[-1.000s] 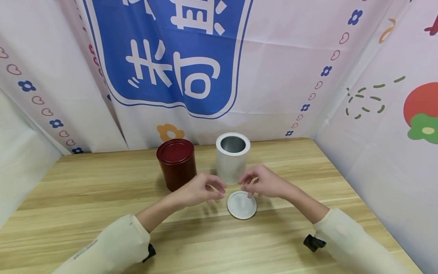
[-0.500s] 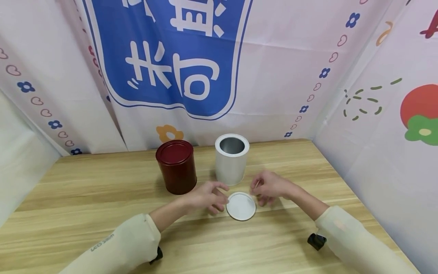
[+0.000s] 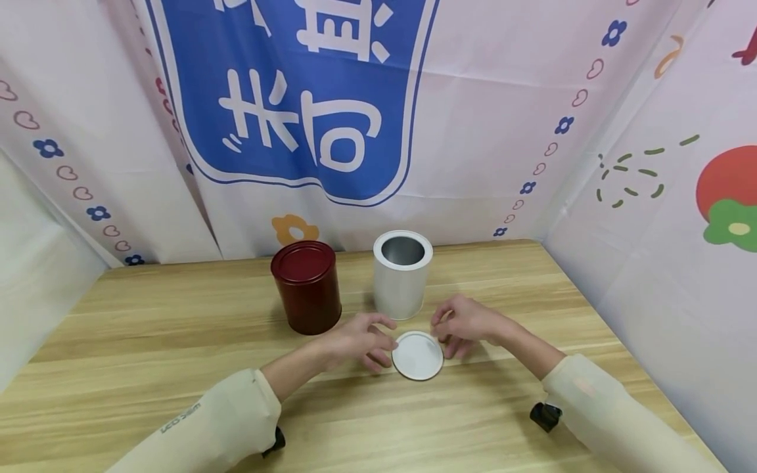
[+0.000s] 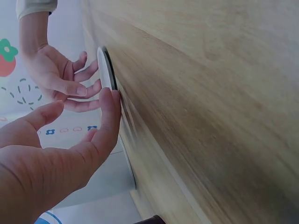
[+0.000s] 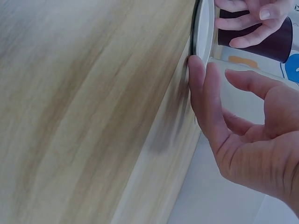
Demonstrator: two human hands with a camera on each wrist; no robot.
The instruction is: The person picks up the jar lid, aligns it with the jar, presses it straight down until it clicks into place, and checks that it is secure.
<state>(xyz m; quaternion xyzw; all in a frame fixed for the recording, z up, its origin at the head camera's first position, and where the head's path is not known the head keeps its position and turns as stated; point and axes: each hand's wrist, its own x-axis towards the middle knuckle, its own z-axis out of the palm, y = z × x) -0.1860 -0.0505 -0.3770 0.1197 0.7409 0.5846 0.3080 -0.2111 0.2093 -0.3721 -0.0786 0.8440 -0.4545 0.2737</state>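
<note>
A round white lid [image 3: 417, 356] lies flat on the wooden table in front of an open white can [image 3: 401, 286]. On the lid's left side is my left hand [image 3: 357, 343], its fingertips at the rim and its thumb held away. My right hand [image 3: 470, 322] is at the opposite side, with fingertips [image 5: 197, 67] at the lid's edge and the thumb apart from it. Neither hand grips the lid. The can is upright, and its grey metal inside shows through the round top opening.
A dark red can [image 3: 310, 299] with a closed top stands left of the white can. Behind the table [image 3: 177, 328] hangs a printed cloth [image 3: 473, 131], and another cloth wall rises along the right edge.
Both hands have come down from above the lid to its two sides, the right hand moving outward to the right. Over the last half second they barely move. The lid and cans stay put.
</note>
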